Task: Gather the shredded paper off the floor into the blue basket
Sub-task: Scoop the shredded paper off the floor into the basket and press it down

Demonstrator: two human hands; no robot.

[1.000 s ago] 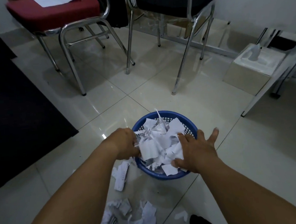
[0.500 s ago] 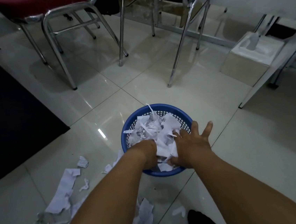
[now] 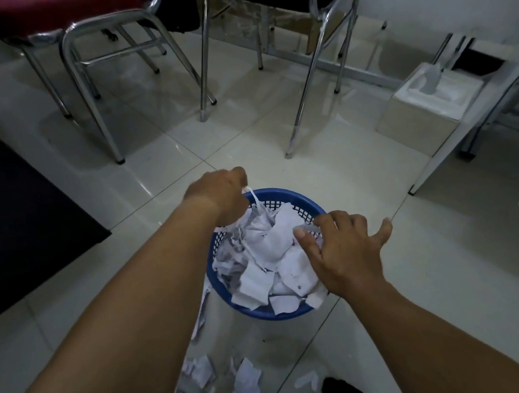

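Our blue basket [image 3: 264, 316] stands on the floor [image 3: 378, 183], heaped with shredded paper [image 3: 276, 249]. Our left hand [image 3: 220, 197] curls round a thin strip [image 3: 256, 201] over the far rim. Our right hand [image 3: 344, 251] lies spread and slack on the heap. We judge much is gathered, but a loose pile [image 3: 217, 389] near us is not yet collected.
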